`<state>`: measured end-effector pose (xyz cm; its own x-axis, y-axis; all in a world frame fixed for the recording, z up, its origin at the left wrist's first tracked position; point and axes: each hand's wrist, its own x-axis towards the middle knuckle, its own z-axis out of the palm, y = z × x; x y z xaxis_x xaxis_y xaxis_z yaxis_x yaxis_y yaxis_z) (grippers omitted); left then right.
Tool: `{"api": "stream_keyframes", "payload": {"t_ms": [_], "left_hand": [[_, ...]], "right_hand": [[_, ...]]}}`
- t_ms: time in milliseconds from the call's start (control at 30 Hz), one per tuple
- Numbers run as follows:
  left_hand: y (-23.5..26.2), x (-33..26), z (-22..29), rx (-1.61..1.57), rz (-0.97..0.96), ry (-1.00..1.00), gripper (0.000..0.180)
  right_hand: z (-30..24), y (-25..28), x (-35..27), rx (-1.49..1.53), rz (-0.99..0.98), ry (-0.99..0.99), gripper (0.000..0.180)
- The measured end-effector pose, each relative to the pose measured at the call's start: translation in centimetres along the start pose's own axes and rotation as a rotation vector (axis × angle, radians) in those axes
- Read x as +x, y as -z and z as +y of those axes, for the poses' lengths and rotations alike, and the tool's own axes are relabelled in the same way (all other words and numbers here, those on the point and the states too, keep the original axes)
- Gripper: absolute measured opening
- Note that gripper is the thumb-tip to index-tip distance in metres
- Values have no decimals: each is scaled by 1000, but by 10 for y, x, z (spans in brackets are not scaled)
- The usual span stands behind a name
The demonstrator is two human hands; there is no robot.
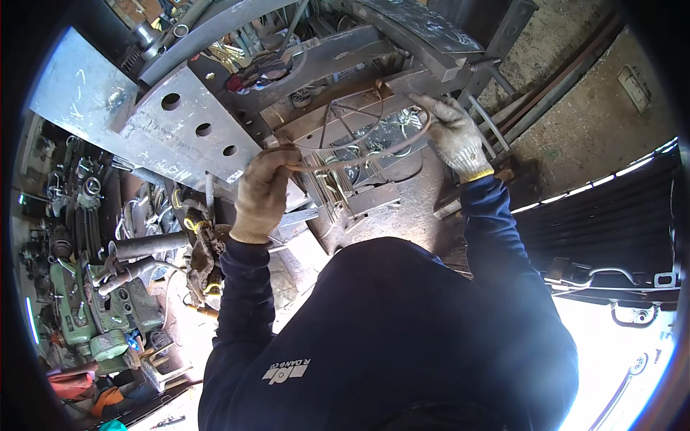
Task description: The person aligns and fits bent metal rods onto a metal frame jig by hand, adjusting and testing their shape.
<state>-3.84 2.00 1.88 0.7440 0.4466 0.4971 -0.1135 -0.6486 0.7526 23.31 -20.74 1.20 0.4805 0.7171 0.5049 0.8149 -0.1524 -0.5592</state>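
A thin round metal hoop [388, 152] spans the space between my hands, its near side curving toward me. Thin straight rods [343, 122] show within its outline; whether they are joined to it I cannot tell. My left hand [264, 188], in a soiled work glove, is closed round the hoop's left side. On the right, my right hand [453, 136], in a paler glove with a yellow cuff, grips the hoop's other side, fingers pointing left. Below the hoop is a steel frame [374, 199] with several thin rods lying by it.
A thick steel plate with round holes [190, 118] lies left of my left hand. Heavy steel beams [330, 61] cross the far side. A green machine [72, 302] stands at left, near a pipe [147, 246]. Metal bars [489, 122] jut out beside my right hand.
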Motion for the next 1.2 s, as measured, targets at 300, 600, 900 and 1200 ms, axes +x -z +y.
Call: {"api": "stream_keyframes", "payload": {"t_ms": [300, 600, 900, 1200], "left_hand": [[-24, -14, -31, 420, 55, -259, 30], [-42, -4, -48, 620, 207, -172, 32], [-49, -20, -58, 590, 198, -100, 30], [-55, -14, -53, 584, 204, -116, 32]], "right_hand": [[25, -45, 12, 1575, 108, -562, 34], [40, -69, 39, 846, -118, -696, 41], [36, -74, 40, 681, -94, -691, 36], [58, -75, 46, 722, -162, -747, 35]]}}
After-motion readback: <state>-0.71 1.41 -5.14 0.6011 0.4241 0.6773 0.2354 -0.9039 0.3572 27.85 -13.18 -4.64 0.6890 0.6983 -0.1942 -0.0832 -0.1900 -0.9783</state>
